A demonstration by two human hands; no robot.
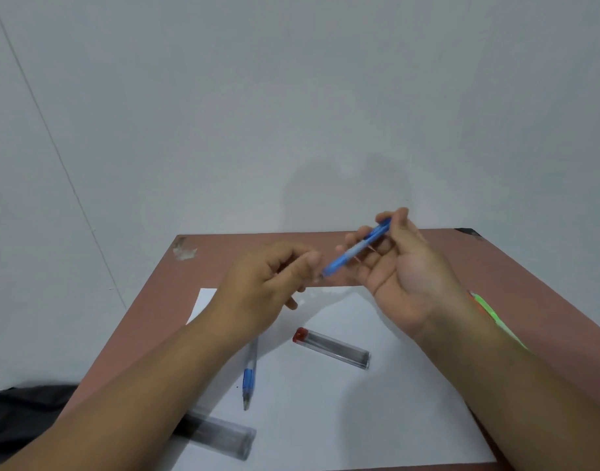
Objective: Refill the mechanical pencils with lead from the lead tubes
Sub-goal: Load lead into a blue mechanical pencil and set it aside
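Two hands are working one blue pencil (354, 251).
Right hand (398, 266) is pinching it; left hand (268, 283) is pinching near its tip, contents unclear; feed lead straight, gently.

Both hands raised: L (268, 283) fingers curled (pinching?), R (393, 263) palm up, gripping.

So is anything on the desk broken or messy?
Yes, a bit. The table's far left corner has a scuffed whitish patch where the brown surface looks peeled. The lead tubes and the spare pencil lie loosely but look intact.
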